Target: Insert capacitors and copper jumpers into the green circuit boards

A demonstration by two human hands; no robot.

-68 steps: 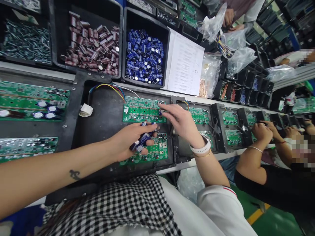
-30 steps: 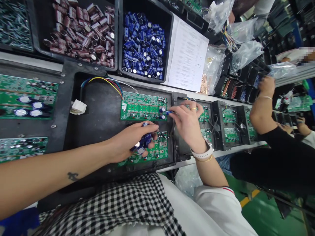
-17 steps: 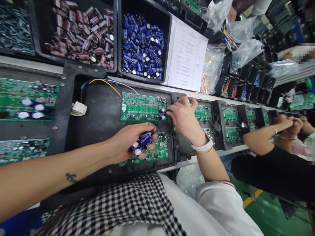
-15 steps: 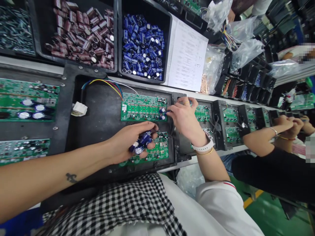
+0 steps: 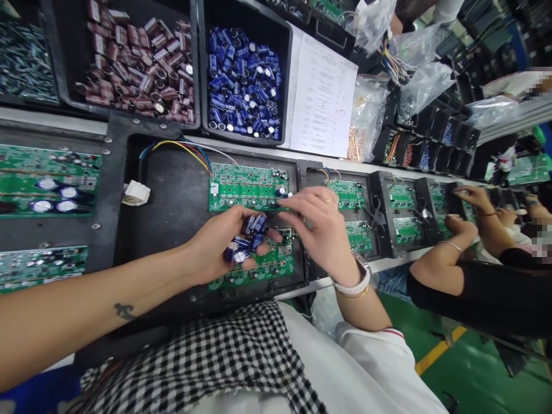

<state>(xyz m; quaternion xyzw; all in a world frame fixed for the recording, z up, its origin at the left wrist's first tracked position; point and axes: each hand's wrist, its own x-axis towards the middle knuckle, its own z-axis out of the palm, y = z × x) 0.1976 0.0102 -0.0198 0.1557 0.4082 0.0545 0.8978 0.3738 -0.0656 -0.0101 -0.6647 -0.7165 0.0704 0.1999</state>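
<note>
My left hand (image 5: 211, 244) is cupped palm up, its fingers curled round several blue capacitors (image 5: 241, 248). Just right of it, my right hand (image 5: 317, 230) has thumb and forefinger a little apart, with nothing visible between them. Its fingertips hover at the right end of the upper green circuit board (image 5: 248, 190), where a blue capacitor (image 5: 281, 191) stands upright. These fingers cover part of that board's corner. A lower circuit board (image 5: 273, 261) lies partly under my left hand. Both boards sit in a black tray fixture (image 5: 168, 178).
Behind the fixture stand a bin of blue capacitors (image 5: 280, 63) and a bin of brown capacitors (image 5: 64, 63). A printed sheet (image 5: 323, 92) lies beside them. A white connector (image 5: 137, 193) rests at the tray's left. More fixtures with boards (image 5: 403, 195) run rightward, where co-workers' hands (image 5: 459, 227) are.
My right hand has drawn back slightly toward me and left, its fingertips dropping below the standing capacitor. My left hand has turned a little, showing more capacitors. Co-workers' arms at right have shifted.
</note>
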